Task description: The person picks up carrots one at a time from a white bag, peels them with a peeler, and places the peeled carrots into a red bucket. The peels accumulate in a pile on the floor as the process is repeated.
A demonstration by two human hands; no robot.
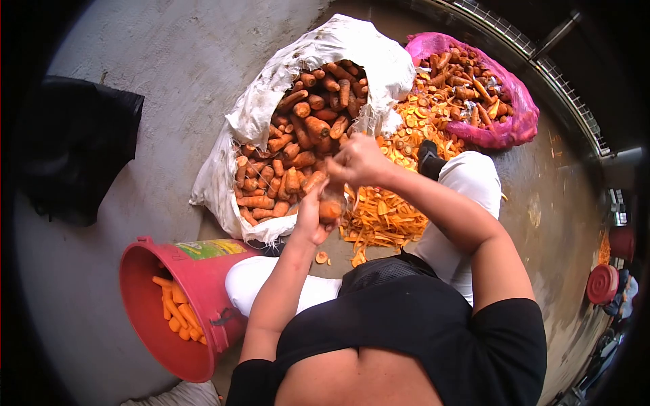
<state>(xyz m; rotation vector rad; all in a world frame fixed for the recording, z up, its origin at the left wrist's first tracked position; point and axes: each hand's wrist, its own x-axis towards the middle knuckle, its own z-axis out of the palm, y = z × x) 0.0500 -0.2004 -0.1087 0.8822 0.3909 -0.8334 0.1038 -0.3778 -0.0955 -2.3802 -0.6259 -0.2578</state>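
Black top (406, 318) fills the bottom of the view, nearest the cam, w/ white trousers (467, 179) on the legs spread either side beyond it. L hand (313, 223) has its fingers curled round a carrot (330, 211), whose orange end pokes out on the R side; the carrot sits approx. mid-view, btwn the legs and just over the near edge of the white sack. R hand (357, 162) is just above & to the R of it, close to the L hand, fingers bent in; too blurred to tell how far closed it is or what, if anything, it grips. White sack (257, 101) gapes open in front, full of dull brownish-orange carrots (318, 128), its edge rumpled back. Heap of peelings (386, 213) lies on the floor (535, 203) R of the sack, long strips nearest, w/ round slices (416, 122) farther up; a couple of loose bits (321, 258) lie near the L leg. Dark shoe (428, 162) stands at the R side of the heap. Pink bag (521, 111), open too, is farther off, top R, holding more carrots & scraps. Red bucket (152, 260) is by the L leg, yellow-green label on its side, bright orange carrot pieces (179, 311) inside; can't tell if it's upright or tilted. Black sheet (81, 142) is at far L, well apart from the sack. Far R, near the view's edge, there's a round red tub (602, 284).
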